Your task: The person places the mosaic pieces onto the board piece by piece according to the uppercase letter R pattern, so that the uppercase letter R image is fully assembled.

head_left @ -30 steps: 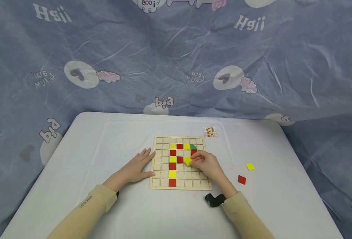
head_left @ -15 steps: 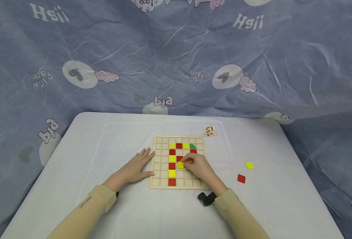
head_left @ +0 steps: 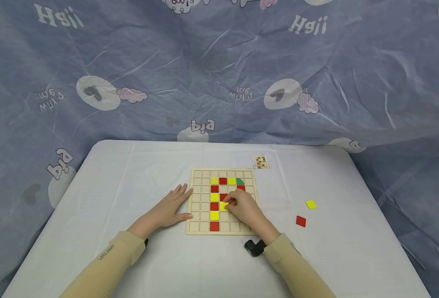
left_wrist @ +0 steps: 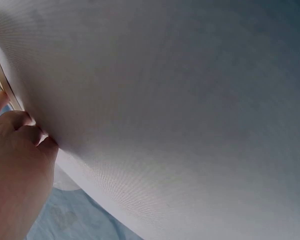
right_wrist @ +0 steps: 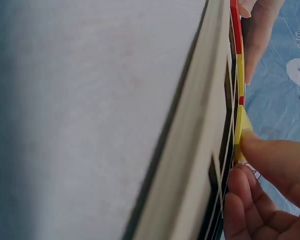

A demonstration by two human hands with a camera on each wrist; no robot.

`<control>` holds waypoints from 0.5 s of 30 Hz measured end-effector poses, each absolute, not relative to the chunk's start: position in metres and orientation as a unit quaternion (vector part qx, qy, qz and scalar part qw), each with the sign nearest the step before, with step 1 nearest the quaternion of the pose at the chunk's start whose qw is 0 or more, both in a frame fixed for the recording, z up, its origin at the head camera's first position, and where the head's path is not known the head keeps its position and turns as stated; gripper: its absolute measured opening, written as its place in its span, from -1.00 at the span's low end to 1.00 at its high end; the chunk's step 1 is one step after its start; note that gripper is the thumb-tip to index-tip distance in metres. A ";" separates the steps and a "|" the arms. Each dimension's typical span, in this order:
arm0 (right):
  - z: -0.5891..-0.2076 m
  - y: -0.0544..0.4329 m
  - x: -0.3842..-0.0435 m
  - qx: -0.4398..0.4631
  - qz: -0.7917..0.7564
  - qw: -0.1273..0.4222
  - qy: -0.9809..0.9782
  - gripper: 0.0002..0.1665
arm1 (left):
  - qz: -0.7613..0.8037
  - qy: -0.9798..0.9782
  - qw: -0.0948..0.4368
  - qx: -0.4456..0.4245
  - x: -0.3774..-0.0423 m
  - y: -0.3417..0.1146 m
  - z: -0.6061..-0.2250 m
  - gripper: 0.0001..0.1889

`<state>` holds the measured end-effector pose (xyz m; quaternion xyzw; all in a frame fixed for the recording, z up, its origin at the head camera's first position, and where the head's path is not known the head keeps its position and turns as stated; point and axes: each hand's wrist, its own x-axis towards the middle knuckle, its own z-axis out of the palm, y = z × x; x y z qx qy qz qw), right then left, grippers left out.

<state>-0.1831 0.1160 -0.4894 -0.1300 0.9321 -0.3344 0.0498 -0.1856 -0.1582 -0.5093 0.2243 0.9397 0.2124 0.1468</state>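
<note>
A wooden grid board (head_left: 235, 227) lies on the white table, with several red and yellow square tiles and a green quarter-round tile (head_left: 240, 181) set in its cells. My right hand (head_left: 244, 207) is over the middle of the board and pinches a yellow square tile (head_left: 223, 206). That tile sits at a cell just right of a red tile (head_left: 214, 206). In the right wrist view the thumb (right_wrist: 270, 152) presses against the yellow piece, which stands slightly tilted. My left hand (head_left: 168, 210) rests flat with spread fingers, thumb and fingertips at the board's left edge.
To the right of the board lie a loose yellow tile (head_left: 310, 204) and a loose red tile (head_left: 300, 221). A small pattern card (head_left: 260, 162) with a coloured grid lies beyond the board's top right corner. A blue patterned cloth (head_left: 219, 82) hangs behind the table.
My right hand has carried the yellow tile left and slightly nearer, down to the cell beside the red column tile. The left hand has stayed at the board's edge.
</note>
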 end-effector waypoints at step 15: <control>-0.462 0.176 -0.184 -0.057 -0.400 0.043 0.914 -0.79 | 0.214 0.938 0.149 0.229 -0.186 -0.160 -0.509 -0.09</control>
